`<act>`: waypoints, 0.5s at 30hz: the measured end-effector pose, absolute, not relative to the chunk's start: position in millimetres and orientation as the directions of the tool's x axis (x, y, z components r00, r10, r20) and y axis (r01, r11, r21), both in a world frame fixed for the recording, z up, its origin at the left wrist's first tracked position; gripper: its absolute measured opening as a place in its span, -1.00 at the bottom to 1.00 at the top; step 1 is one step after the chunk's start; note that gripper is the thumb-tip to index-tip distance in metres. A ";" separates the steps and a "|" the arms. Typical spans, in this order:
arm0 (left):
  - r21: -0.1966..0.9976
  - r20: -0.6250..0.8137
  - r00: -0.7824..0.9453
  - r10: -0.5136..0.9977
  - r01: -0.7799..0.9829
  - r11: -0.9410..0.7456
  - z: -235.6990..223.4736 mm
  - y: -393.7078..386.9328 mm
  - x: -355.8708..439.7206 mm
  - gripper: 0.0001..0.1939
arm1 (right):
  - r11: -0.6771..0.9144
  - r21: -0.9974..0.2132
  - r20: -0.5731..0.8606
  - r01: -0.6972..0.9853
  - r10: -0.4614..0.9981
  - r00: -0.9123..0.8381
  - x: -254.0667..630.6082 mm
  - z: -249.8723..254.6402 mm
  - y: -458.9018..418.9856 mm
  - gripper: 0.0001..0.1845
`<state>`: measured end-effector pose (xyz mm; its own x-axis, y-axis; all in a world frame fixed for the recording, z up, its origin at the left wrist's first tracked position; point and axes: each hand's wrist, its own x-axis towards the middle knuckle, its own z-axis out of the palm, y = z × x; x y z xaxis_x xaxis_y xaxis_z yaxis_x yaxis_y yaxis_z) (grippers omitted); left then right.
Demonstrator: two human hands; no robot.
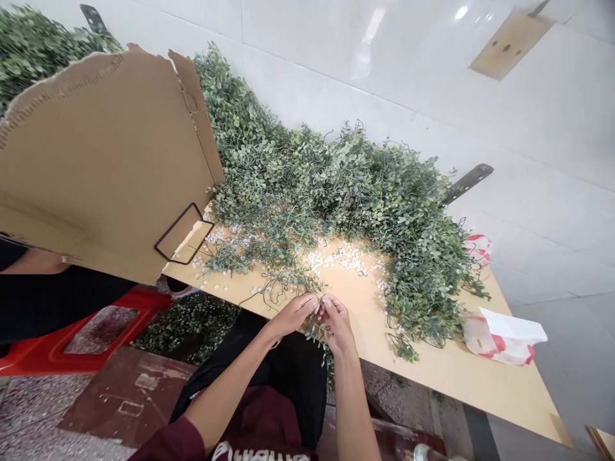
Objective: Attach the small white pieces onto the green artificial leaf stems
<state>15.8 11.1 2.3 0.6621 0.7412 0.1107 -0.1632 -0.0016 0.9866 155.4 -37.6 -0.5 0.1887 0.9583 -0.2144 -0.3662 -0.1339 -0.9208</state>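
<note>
Over the front edge of the table, my left hand (296,314) and my right hand (339,325) meet fingertip to fingertip, both closed in a pinch. Between them is an artificial leaf sprig (314,330), its small green leaves hanging below the fingers. Whatever tiny part lies at the fingertips is too small to make out. Just beyond my hands are loose sprigs with thin dark stems (283,282). Small white pieces (339,257) are scattered on the tan tabletop (355,301) behind them.
A large heap of artificial greenery (346,173) lines the wall side. At left stands a cardboard sheet (110,147), with a black wire frame (184,234) at its corner. Another person's arm (36,262) shows near a red stool (100,330). A red-and-white packet (500,338) lies right.
</note>
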 end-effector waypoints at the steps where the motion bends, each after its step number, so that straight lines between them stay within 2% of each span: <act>1: 0.986 0.108 0.662 0.741 -0.165 0.003 2.2 11.0 15.7 -0.55 | -0.142 -0.917 -0.225 -0.373 0.956 0.187 155.3 -1.7 -37.8 -0.62; 6: 0.987 0.096 0.670 0.736 -0.160 0.016 2.7 11.1 14.6 -0.57 | -0.152 -0.897 -0.246 -0.415 0.952 0.182 156.7 -9.5 -39.0 -0.63; 15: 0.987 0.104 0.683 0.723 -0.159 0.008 3.4 12.5 14.8 -0.56 | -0.152 -0.917 -0.230 -0.369 0.957 0.178 157.9 -9.9 -38.7 -0.63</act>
<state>14.8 12.5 3.4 0.6830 0.7229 0.1043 -0.1593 0.0082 0.9872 157.9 -38.7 -9.9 0.1784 0.9566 -0.2305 -0.3691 -0.1521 -0.9169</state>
